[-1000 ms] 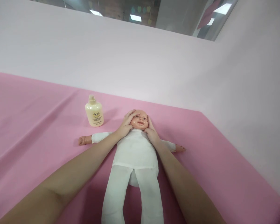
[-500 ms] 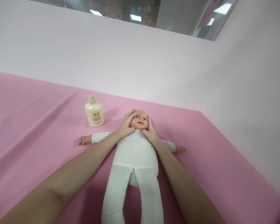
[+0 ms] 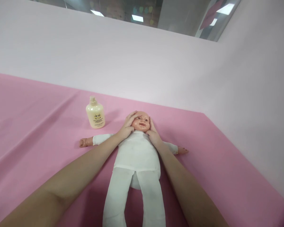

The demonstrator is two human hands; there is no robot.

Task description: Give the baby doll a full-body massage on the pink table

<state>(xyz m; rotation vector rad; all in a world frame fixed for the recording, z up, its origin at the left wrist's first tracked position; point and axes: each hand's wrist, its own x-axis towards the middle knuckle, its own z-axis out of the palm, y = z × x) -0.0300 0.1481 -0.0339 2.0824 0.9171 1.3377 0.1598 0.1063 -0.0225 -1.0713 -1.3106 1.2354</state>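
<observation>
A baby doll (image 3: 137, 151) with a soft white cloth body lies on its back, its arms spread to the sides and its legs toward me. My left hand (image 3: 129, 124) cups the left side of the doll's head (image 3: 142, 122), with fingertips on the forehead by the eye and the thumb by the jaw. On the other side, my right hand (image 3: 153, 132) is curved along the cheek, its thumb under the jaw. Parts of the fingers are hidden behind the head. A pale yellow lotion bottle (image 3: 96, 113) stands upright to the left of the head.
A pink cloth (image 3: 49, 126) covers the table, with long creases at the left. Its far edge meets a white wall (image 3: 109, 56), which also runs along the right. Above it, a glass window (image 3: 175, 19) reflects ceiling lights.
Both thumbs have slid outward from below the doll's chin toward the sides of its jaw. The palms and fingers keep their place on the head, and the doll and bottle have not moved.
</observation>
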